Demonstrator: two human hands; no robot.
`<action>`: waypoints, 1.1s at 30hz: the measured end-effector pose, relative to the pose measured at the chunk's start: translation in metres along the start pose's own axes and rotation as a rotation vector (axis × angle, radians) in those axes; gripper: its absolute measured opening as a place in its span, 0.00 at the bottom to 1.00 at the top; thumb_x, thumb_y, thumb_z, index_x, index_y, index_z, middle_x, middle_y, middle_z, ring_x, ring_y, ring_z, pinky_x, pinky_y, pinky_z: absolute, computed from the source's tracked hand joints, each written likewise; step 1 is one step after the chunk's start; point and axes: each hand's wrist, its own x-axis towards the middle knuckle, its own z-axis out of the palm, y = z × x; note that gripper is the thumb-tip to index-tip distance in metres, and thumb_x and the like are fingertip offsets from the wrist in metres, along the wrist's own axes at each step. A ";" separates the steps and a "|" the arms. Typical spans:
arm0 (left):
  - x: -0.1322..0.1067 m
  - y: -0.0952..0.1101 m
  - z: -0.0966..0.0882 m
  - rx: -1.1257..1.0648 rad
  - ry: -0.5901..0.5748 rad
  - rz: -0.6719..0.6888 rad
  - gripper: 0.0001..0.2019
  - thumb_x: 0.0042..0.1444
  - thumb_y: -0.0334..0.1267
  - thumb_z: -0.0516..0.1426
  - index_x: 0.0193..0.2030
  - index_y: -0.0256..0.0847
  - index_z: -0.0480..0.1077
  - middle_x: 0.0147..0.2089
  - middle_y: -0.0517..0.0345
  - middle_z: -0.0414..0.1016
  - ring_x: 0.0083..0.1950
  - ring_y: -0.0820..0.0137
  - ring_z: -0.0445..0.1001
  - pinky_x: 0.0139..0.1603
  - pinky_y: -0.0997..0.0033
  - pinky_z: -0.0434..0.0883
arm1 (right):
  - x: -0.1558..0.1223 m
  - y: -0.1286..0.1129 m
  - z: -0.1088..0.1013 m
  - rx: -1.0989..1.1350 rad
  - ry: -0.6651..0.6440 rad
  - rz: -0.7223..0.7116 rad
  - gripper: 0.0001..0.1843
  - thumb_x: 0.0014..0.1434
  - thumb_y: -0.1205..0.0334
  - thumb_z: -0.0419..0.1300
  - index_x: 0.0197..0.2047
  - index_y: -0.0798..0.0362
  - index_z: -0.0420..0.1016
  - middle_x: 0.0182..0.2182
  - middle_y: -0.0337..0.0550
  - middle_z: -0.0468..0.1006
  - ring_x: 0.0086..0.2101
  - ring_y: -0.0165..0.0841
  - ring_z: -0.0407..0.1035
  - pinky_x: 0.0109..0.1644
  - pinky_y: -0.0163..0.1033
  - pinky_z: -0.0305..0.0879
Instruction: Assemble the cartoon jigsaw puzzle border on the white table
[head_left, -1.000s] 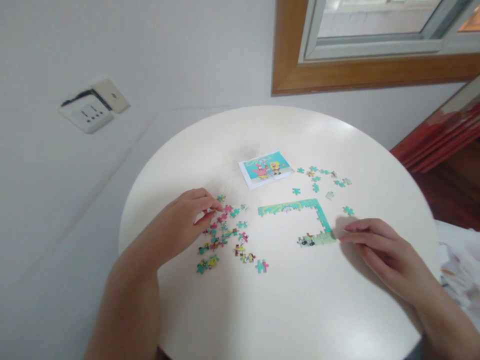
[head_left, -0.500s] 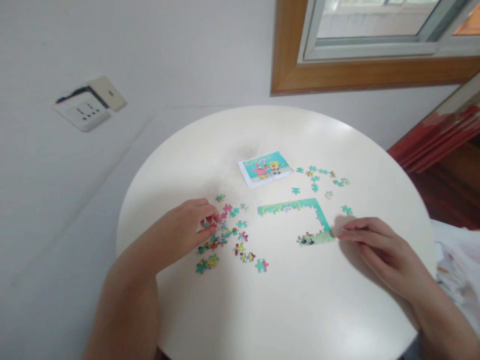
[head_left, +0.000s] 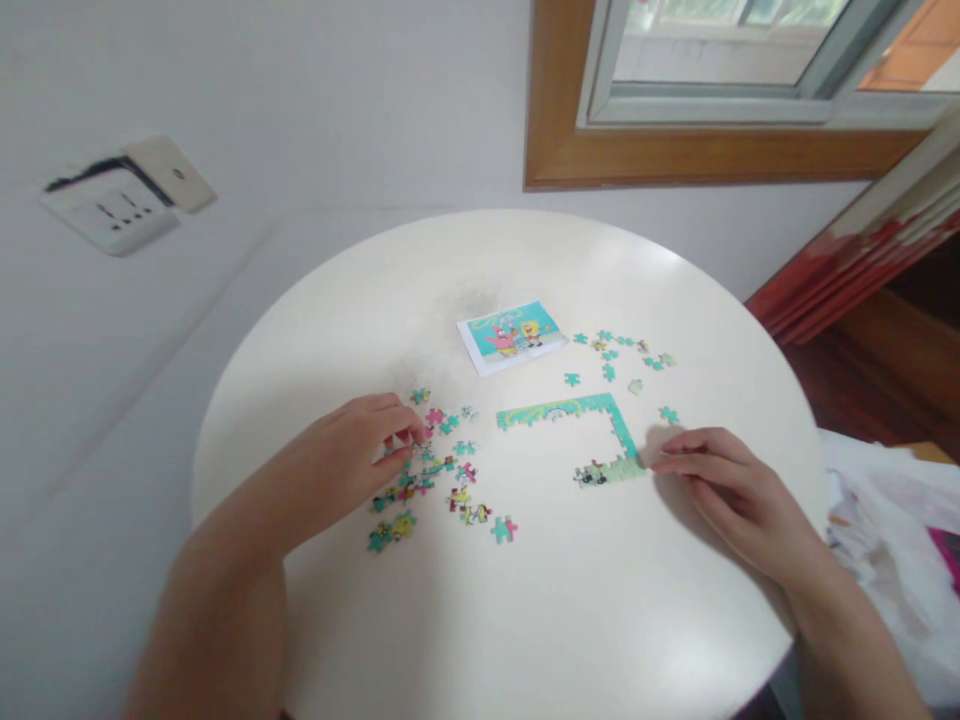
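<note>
My left hand [head_left: 369, 440] reaches over a loose cluster of jigsaw pieces [head_left: 435, 468] in teal, pink and yellow. Its thumb and fingers curl toward each other at the pile's left edge; whether a piece is between the tips is hidden. On the right, my right hand [head_left: 724, 480] rests with fingers stretched out, tips at the lower right corner of a partly joined jigsaw frame [head_left: 624, 435]. The joined part has a top strip, a right side and a short bottom strip with dark figures at its left end. I see nothing held in the right hand.
A picture card [head_left: 510, 336] with cartoon figures lies behind the joined frame. More loose pieces [head_left: 609, 371] are scattered to its right. The round white table [head_left: 525, 630] stands against a wall with a socket [head_left: 120, 210] and a window. White bags [head_left: 885, 560] lie beyond the table's right edge.
The view has shifted slightly, so everything on the table sits further left in the picture. Both hands stay at nearly the same places relative to the pieces.
</note>
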 end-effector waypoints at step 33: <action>0.000 0.010 -0.001 -0.004 0.038 -0.013 0.12 0.65 0.42 0.51 0.39 0.43 0.75 0.38 0.53 0.76 0.41 0.64 0.74 0.46 0.65 0.71 | -0.003 0.005 -0.001 -0.016 -0.007 -0.026 0.17 0.63 0.67 0.55 0.48 0.41 0.81 0.47 0.46 0.77 0.50 0.41 0.72 0.52 0.46 0.72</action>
